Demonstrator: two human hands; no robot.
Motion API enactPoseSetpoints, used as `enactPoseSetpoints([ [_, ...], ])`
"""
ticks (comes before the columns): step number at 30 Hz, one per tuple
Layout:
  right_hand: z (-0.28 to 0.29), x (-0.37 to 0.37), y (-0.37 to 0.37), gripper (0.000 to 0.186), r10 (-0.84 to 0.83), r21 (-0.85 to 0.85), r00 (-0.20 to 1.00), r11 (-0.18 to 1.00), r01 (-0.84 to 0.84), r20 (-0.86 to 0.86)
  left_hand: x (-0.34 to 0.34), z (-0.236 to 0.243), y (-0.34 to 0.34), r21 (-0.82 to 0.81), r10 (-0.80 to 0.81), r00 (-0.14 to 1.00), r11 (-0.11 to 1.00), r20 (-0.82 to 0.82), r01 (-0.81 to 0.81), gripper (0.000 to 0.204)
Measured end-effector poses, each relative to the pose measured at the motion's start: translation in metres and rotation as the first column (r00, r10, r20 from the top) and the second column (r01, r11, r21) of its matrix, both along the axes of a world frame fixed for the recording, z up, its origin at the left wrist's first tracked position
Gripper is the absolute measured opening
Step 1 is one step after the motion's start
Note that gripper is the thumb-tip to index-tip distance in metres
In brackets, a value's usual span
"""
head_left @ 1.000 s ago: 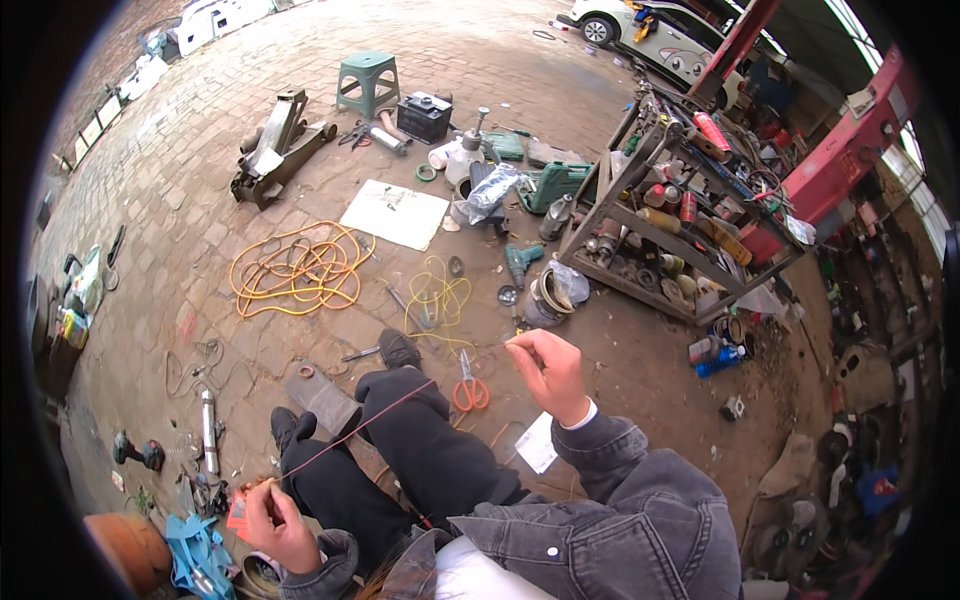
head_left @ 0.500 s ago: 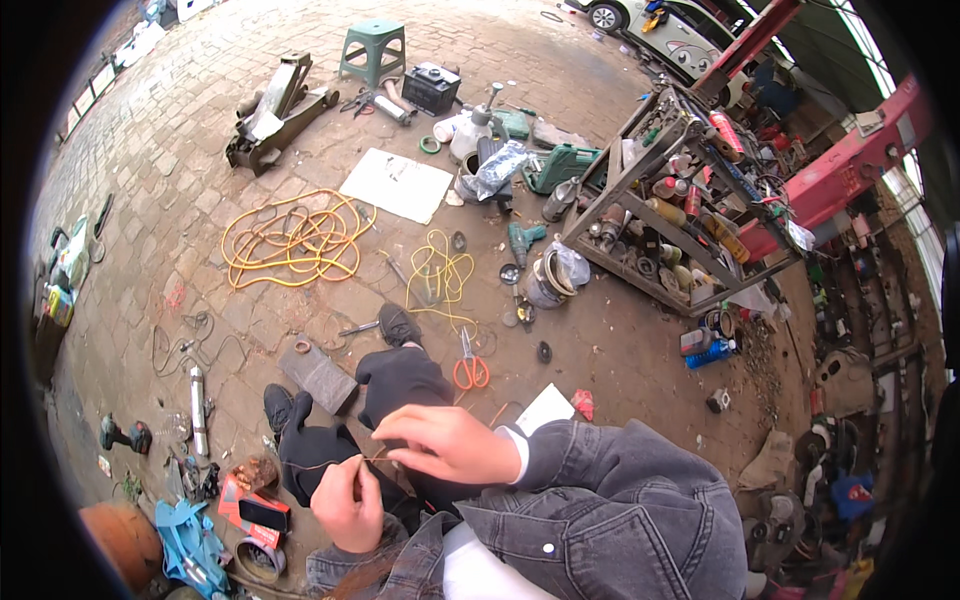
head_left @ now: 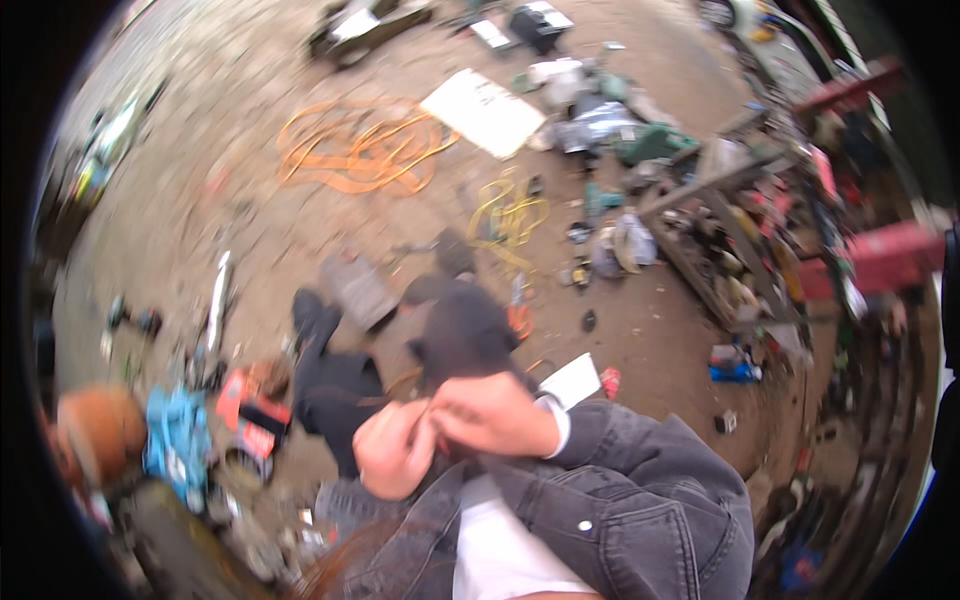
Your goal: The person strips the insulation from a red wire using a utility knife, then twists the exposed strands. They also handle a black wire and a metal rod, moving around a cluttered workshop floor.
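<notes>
The left hand (head_left: 395, 448) and right hand (head_left: 497, 415) meet before the grey denim jacket (head_left: 640, 480), fingers curled; blur hides how tightly either grip closes and whether a thin cord lies between them. Pale print on the red box (head_left: 231, 400) is illegible. Farther off, a flat white sheet (head_left: 483, 113) lies beside looped orange cable (head_left: 372, 155).

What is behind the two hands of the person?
Parts of black trousers and a grey jacket show behind the left hand and right hand; whatever they cover directly cannot be seen.
</notes>
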State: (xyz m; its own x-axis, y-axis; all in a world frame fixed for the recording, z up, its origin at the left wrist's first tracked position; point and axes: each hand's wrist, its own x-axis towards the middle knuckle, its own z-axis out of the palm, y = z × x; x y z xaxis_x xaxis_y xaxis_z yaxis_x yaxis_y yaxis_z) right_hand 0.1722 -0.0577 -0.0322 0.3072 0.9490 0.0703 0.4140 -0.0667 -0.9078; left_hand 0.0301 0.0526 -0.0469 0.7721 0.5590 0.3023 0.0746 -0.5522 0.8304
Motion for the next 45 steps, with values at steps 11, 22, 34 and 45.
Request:
enactPoseSetpoints([
  [11, 0.000, -0.001, 0.008, 0.004, 0.022, -0.115, 0.998, 0.993, -0.016, 0.054, -0.002, -0.003, -0.006, -0.221, 0.060, 0.998, 0.973, -0.037, -0.067, 0.007],
  [22, 0.015, 0.051, -0.015, 0.010, -0.220, -0.165, 0.970, 0.958, 0.235, 0.105, 0.012, -0.014, -0.003, -0.081, 0.014, 0.999, 0.997, 0.049, -0.010, 0.010],
  [34, 0.019, 0.409, -0.170, 0.024, -0.892, 0.463, 0.123, 0.338, 0.819, 0.434, 0.112, -0.050, -0.018, 0.108, -0.421, 0.907, 0.901, -0.007, 0.419, 0.018],
  [45, 0.039, 0.588, -0.229, 0.018, -0.901, 0.492, -0.284, -0.419, 0.763, -0.327, 0.150, -0.068, -0.058, 0.408, -0.427, 0.900, 0.840, 0.091, 0.358, 0.021],
])
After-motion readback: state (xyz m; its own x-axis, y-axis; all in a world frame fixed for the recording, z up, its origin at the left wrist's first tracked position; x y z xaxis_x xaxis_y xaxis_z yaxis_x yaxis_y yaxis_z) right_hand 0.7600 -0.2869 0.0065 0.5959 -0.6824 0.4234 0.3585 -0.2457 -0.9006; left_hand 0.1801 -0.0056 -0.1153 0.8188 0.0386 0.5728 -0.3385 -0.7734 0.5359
